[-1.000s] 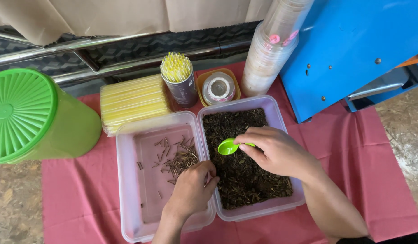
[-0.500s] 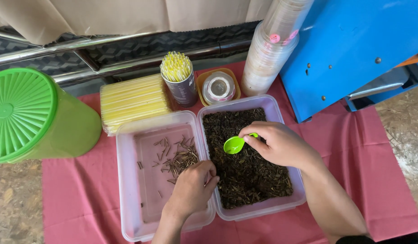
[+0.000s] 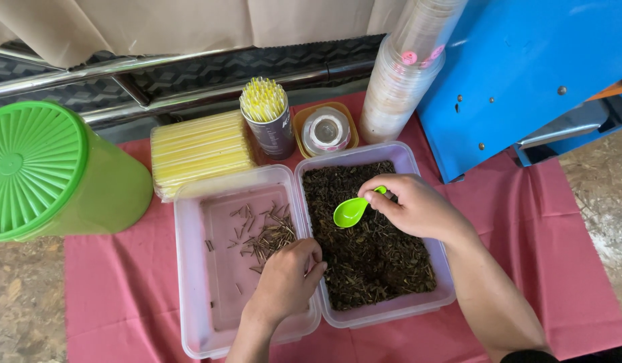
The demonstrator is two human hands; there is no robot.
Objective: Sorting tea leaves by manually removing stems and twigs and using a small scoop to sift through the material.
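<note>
Hands are working over two clear plastic tubs that are standing side by side, touching, on a pink cloth covering the surface. The right hand is holding a small green spoon by its handle; its grip is closed on that handle between thumb and fingers, and the spoon bowl is hanging just above the dark dried leaves that are filling the right tub. The left hand is resting at the inner edge of the left tub, near the wall shared with the right one. Its fingers are curled in, closed together, but I cannot tell if they are pinching anything. Just beside this hand, a small heap of thin brown stems is lying on the bottom of the left tub, with some single pieces scattered around.

Behind the tubs, a flat pack of yellow straws is lying, and next to it a dark cup of straws is standing upright. A small orange tray with a round lidded container is sitting beside that. A tall stack of clear plastic cups is leaning to the right of it, near a blue machine. A big green container with a ribbed lid is standing at the far left.
</note>
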